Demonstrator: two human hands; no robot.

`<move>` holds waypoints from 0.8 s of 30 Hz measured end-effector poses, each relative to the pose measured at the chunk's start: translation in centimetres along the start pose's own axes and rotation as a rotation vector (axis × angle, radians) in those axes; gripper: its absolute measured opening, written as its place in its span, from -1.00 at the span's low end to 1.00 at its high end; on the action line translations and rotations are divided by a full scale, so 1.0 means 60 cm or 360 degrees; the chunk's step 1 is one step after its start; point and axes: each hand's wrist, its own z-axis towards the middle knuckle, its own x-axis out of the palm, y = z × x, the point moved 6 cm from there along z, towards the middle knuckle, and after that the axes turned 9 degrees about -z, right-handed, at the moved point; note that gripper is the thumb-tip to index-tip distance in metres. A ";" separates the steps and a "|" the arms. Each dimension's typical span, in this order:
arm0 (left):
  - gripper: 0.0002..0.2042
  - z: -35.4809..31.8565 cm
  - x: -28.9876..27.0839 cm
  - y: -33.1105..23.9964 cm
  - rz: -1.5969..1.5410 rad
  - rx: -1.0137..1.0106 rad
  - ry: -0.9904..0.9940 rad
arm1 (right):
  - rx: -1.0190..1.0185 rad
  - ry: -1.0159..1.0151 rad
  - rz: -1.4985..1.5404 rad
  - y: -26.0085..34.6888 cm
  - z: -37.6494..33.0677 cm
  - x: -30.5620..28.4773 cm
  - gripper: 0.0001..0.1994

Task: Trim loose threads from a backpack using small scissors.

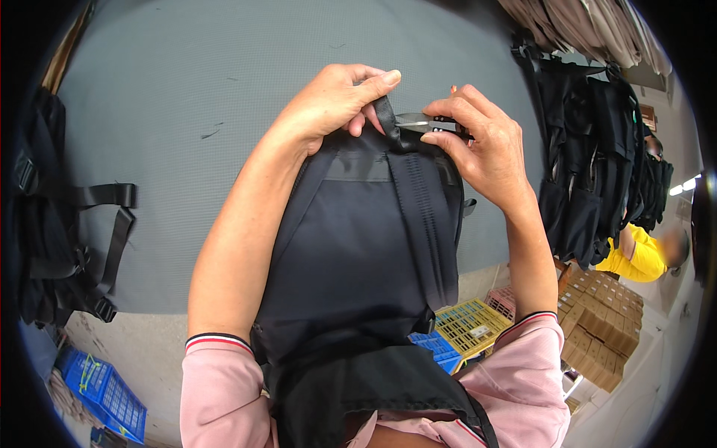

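I have a dark backpack (358,246) upright against me, its top edge resting on the grey desk (187,112), back panel facing me. My left hand (336,101) is closed in a pinch on the black webbing loop (386,116) at the top of the pack, thumb on the far side, holding it up and taut. My right hand (482,145) is closed around small thread snips (422,122); the blades point left and sit right at the base of the loop — I can't tell if they're touching the webbing or a loose thread there.

How I'd judge doing this well:
- Keep the left hand pulling the loop away from the seam so whatever is being trimmed stands clear of the webbing.
- Blades parallel to the seam, tips only — the left fingers are just beside the cutting edge, so short closes, no sweeping.
- Pack braced against the body so it doesn't twist; the shoulder strap (426,224) under the right hand shouldn't ride up into the blades.

Risk as I see it: nicking the loop stitching or a fingertip.

Around: more black bags and straps (67,224) at the left desk edge, hanging black bags (590,164) at right, blue crates (104,388) and a yellow crate (470,325) on the floor, stacked cardboard boxes (601,328), and another person in a yellow sleeve (638,257) beyond.
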 end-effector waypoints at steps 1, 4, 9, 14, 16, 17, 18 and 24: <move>-0.44 0.000 0.002 -0.002 0.0008 0.0002 -0.0006 | 0.0000 0.0000 0.0000 0.002 0.001 -0.001 -0.79; -0.45 -0.003 0.004 -0.004 0.0024 -0.0003 -0.0009 | -0.0090 -0.0029 -0.0188 0.012 0.005 -0.007 -0.78; -0.43 0.001 0.000 -0.001 -0.0027 0.0020 0.0011 | 0.0016 0.0169 0.0346 -0.006 0.010 0.018 -0.79; -0.46 -0.001 0.004 -0.005 0.0034 -0.0026 -0.0007 | 0.0191 0.0223 0.0585 -0.023 0.002 0.028 -0.79; -0.46 -0.003 0.001 -0.006 0.0006 -0.0002 0.0024 | 0.0185 0.0193 0.0294 -0.015 0.006 0.014 -0.81; -0.46 -0.005 -0.002 -0.002 0.0006 -0.0010 0.0025 | 0.0190 0.0197 0.0299 -0.012 0.006 0.017 -0.81; -0.46 -0.003 -0.004 0.001 0.0007 -0.0008 0.0006 | 0.0089 0.0152 0.0206 -0.007 0.009 0.015 -0.81; -0.54 -0.006 -0.006 -0.001 -0.0034 0.0063 -0.0087 | 0.0270 -0.0095 0.0353 -0.015 -0.020 -0.004 -0.82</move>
